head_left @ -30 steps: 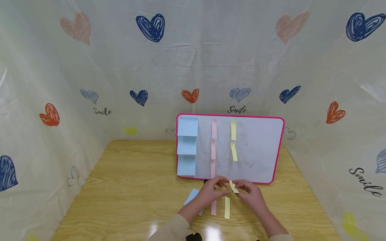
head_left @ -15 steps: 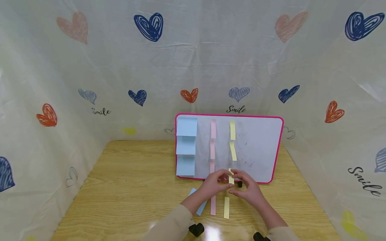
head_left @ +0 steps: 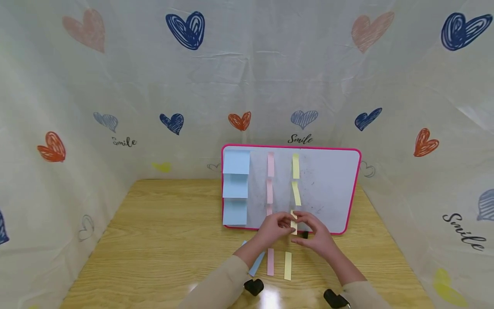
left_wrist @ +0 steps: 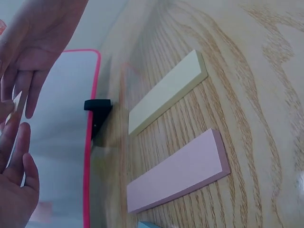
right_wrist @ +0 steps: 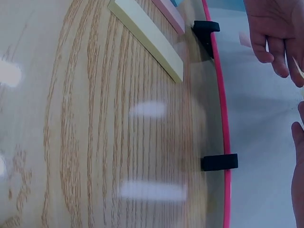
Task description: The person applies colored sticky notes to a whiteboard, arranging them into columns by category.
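Observation:
A narrow yellow sticky note (head_left: 294, 226) is between both hands, in front of the whiteboard's (head_left: 328, 184) lower edge. My left hand (head_left: 272, 229) pinches it from the left, thumb near the lower end. My right hand (head_left: 318, 236) has its fingertips at the note's upper end, its thumb apart below. In the left wrist view the note (left_wrist: 16, 101) shows as a thin pale edge among the fingers; part of it is hidden. On the board are three blue notes (head_left: 236, 186), a column of pink notes (head_left: 269, 191) and two yellow notes (head_left: 296, 193) above the hands.
On the wooden table (head_left: 173, 240) in front of the board lie a yellow sticky-note pad (head_left: 287, 266), a pink pad (head_left: 270, 262) and a blue pad (head_left: 257, 262). Black supports (right_wrist: 219, 162) grip the board's pink rim. A heart-patterned curtain (head_left: 247, 77) surrounds the table.
Both hands have moved up to the board's lower edge with the yellow note. It has turned from slanted to nearly upright. The left fingers have closed in on it, while the right thumb has come away.

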A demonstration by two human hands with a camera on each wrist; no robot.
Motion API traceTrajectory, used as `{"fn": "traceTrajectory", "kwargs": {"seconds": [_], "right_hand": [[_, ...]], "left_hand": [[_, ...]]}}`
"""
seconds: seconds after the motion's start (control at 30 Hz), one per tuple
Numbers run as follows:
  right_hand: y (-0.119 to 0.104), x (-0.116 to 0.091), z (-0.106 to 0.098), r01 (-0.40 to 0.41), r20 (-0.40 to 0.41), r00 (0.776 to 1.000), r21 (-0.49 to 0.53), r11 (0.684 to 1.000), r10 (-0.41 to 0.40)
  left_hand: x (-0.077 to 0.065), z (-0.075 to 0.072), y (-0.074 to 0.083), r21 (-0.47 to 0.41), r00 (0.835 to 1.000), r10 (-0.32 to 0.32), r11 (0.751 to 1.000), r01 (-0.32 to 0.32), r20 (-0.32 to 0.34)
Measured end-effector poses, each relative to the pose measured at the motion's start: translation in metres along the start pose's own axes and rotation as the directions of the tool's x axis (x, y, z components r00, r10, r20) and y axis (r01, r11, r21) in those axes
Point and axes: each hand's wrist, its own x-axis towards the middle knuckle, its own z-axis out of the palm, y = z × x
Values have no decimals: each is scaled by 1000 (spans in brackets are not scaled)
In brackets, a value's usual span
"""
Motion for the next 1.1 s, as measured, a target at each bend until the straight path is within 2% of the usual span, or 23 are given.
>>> {"fn": "traceTrajectory", "kwargs": {"seconds": [0.13, 0.27, 0.43, 0.57, 0.7, 0.83, 0.9, 1.1], "right_hand": [[13, 2, -1, 43, -3, 999, -38, 998, -43], [34, 1, -2, 72, -5, 997, -125, 990, -74], [44, 0, -8, 125, 30, 992, -262, 957, -122], [46, 1, -14, 230, 72, 973, -352, 907, -219], [48, 4, -16, 330, 119, 943, -450, 830, -311], [51, 6, -15, 374, 156, 926, -507, 776, -344], [52, 7, -14, 371, 168, 928, -513, 774, -333], [54, 9, -11, 307, 181, 952, -527, 792, -248]], "left_hand": [[5, 3, -1, -1, 1000, -18, 1000, 18, -19], [10, 6, -5, -1, 999, -24, 1000, 24, -32], [15, 7, -9, 11, 999, -21, 1000, 22, -44], [17, 8, -10, 14, 999, -4, 1000, 4, -40], [19, 7, -10, 23, 999, -7, 1000, 8, -40], [22, 8, -13, 31, 999, -17, 999, 19, -41], [23, 8, -15, 40, 999, -23, 999, 25, -41], [26, 10, -17, 65, 998, -30, 997, 33, -55]]}}
